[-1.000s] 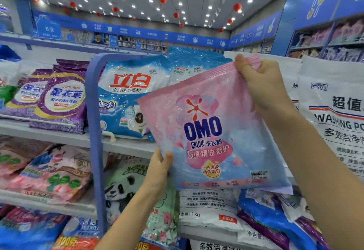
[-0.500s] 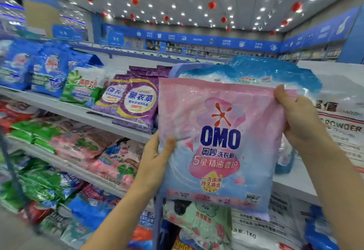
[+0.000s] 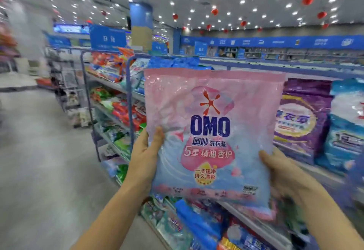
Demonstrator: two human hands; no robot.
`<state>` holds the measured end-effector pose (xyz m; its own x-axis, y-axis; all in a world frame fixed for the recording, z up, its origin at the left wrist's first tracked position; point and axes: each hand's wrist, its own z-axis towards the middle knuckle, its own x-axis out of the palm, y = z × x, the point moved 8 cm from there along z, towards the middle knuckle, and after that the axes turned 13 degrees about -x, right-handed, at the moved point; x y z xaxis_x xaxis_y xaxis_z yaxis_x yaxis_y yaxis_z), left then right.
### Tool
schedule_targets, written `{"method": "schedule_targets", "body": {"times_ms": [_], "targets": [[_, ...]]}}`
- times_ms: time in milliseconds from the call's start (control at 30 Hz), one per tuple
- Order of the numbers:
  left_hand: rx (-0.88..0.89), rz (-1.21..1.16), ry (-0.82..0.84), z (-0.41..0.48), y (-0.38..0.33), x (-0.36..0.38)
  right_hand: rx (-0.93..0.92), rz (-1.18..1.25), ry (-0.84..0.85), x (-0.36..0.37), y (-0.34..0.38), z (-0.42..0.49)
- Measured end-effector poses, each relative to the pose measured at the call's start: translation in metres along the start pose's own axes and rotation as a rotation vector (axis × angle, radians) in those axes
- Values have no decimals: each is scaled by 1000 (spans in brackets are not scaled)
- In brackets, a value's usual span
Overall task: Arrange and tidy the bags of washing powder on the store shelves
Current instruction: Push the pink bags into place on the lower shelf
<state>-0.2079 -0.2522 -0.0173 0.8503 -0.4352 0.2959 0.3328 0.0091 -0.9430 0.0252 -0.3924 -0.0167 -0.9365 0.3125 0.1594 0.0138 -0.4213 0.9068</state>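
Observation:
A pink and pale blue OMO washing powder bag [image 3: 210, 131] is held upright in front of me, clear of the shelves. My left hand [image 3: 146, 151] grips its lower left edge, thumb on the front. My right hand [image 3: 279, 173] holds the lower right edge, thumb over the front, and looks blurred. Behind the bag on the right, a purple washing powder bag [image 3: 301, 119] and a blue and white bag [image 3: 346, 125] stand on the upper shelf [image 3: 291, 149].
Shelving with blue uprights [image 3: 129, 100] runs away on the left, stocked with mixed coloured bags on several levels. More bags [image 3: 197, 226] lie on the low shelves beneath my hands. The grey aisle floor [image 3: 39, 161] opens to the left.
My view has swung left along the aisle. My right hand has dropped from the bag's top right corner to its lower right edge. The bag now stands straighter, with my left hand still on it.

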Motion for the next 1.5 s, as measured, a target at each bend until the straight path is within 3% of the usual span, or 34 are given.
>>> {"method": "schedule_targets", "body": {"times_ms": [267, 433, 567, 733, 1033, 1300, 1500], "targets": [[-139, 25, -246, 68, -11, -172, 31, 89, 0, 158, -103, 104], [-194, -13, -268, 105, -21, -263, 68, 157, 52, 241, -158, 174], [-159, -65, -181, 149, -29, -326, 95, 208, 103, 300, -200, 245], [-116, -32, -369, 231, -30, -392, 126, 261, 183, 359, -253, 347], [-118, 291, -483, 391, -26, -461, 194, 254, 281, 413, -335, 511], [-129, 143, -489, 542, 0, -520, 188, 237, 231, 436, -401, 624], [-158, 96, -348, 689, 5, -568, 57, 116, 33, 451, -439, 723]]}}
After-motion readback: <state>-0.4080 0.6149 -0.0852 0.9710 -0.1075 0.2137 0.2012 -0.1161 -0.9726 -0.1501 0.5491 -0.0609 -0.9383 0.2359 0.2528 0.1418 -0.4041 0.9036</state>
